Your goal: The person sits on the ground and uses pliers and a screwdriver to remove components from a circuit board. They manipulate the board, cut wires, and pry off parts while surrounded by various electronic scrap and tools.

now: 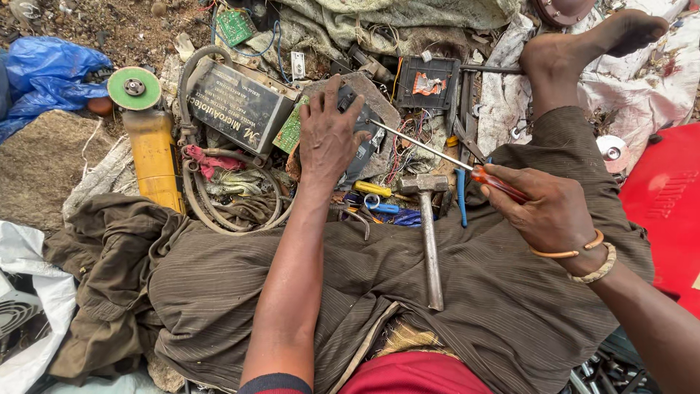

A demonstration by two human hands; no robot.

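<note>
While the left hand [329,135] presses spread on a dark part [364,142] mid-frame, the right hand [547,211] grips a screwdriver [437,151]; its tip could slip into the fingers.

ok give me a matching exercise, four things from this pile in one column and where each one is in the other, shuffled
Things:
1. screwdriver
2. hammer
3. angle grinder
4. dark flat part

Places:
A. lying on the lap cloth, head away from the person
B. under the left hand
C. at the far left, green disc up
D. held in the right hand

Pairs: 1-D, 2-A, 3-C, 4-B
</note>
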